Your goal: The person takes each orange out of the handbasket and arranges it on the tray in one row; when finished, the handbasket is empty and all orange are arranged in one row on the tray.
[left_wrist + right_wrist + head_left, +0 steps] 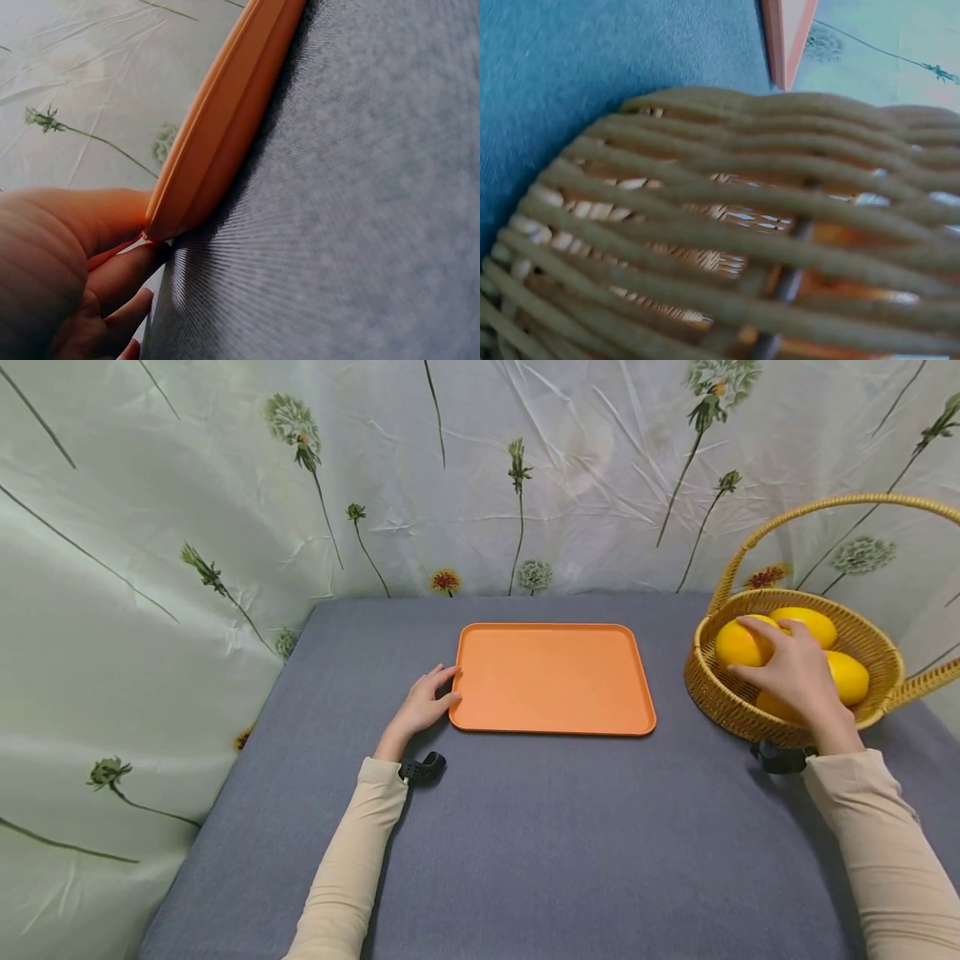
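Orange tray (553,680) | long axis left-right | left hand (422,702) spread, touching its rim | right hand (801,667) gripping yellow fruit (738,645)

The head view is softly and fairly brightly lit, with pale glare caught along the creases of the curtain (420,518) toward 12 and 1 o'clock. Soft shadows are cast on the bench (570,843) beside the left sleeve (347,860) and the right sleeve (885,843), and a thin dark line is drawn under the 6 o'clock edge of the tray (551,681). The left wrist view is dimmer: the left fingers (124,277) are sunk in shade toward 8 o'clock, and the bench's texture is blurred toward 3 o'clock. The right wrist view is tinted bluish; the near strands of the basket (718,703) are softened, and bright specks are seen through its gaps.
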`<state>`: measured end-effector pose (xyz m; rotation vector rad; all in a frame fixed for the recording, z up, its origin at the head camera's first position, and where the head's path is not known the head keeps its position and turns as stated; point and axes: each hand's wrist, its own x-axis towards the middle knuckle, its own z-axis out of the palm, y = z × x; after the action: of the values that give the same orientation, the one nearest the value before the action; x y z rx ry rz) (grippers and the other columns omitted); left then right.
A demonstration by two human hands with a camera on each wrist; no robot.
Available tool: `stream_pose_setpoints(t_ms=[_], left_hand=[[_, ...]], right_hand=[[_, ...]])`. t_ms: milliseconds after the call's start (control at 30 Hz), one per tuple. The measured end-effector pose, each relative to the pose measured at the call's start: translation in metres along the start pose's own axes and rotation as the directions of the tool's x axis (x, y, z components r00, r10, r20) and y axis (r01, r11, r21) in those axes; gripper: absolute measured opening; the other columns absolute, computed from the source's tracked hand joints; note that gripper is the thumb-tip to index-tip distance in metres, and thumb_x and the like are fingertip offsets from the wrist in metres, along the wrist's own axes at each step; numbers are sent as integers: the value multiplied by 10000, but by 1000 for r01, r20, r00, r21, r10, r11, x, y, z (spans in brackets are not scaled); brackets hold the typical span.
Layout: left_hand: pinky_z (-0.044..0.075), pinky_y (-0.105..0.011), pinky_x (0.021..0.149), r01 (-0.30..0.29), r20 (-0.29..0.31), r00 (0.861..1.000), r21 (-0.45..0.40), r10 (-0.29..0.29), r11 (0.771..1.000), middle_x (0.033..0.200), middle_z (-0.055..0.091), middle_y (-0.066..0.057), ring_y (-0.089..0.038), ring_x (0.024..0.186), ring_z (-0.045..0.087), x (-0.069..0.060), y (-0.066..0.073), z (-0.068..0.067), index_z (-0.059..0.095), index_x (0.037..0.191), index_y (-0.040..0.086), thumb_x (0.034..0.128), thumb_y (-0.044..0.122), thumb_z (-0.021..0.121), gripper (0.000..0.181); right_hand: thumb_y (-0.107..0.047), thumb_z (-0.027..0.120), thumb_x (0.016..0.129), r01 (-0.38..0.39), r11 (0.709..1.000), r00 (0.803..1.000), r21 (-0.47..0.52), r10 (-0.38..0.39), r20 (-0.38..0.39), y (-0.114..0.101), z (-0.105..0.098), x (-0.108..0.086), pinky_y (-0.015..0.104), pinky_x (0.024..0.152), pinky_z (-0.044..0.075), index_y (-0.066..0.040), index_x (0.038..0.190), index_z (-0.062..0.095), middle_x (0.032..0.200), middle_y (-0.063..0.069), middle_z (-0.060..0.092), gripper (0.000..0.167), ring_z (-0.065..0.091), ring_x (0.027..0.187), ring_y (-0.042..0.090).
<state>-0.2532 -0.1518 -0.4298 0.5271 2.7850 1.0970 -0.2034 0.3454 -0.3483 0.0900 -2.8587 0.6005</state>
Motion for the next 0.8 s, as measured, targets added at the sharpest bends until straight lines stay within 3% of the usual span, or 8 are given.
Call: stream_pose_setpoints(t_ms=[300,567,800], left_hand=[[122,-512,1195,-19,-3,1000,6,19,1000,1466,414,-174,-340,1445,230,-1,0,1,410,1409,32,929,179,536,517],[116,-512,1196,-14,-2,1000,-3,14,1000,1469,408,-178,-335,1447,227,-3,2,0,406,1408,22,928,177,540,522],[109,-513,1197,-19,-11,1000,-10,19,1000,1466,410,-183,-332,1446,230,-4,1,-1,403,1409,16,922,174,548,531]], right_hand=[[-260,707,792,-67,993,988,98,80,-133,-10,2,-6,619,813,276,-98,1378,447,1286,399,365,661,320,1155,549],[-181,741,730,-30,986,953,162,77,-291,-20,8,-8,596,873,278,-97,1334,503,1227,353,443,655,380,1145,497],[-154,765,701,-7,974,925,226,92,-369,-30,12,-7,575,911,269,-137,1334,513,1268,326,440,682,381,1172,463]])
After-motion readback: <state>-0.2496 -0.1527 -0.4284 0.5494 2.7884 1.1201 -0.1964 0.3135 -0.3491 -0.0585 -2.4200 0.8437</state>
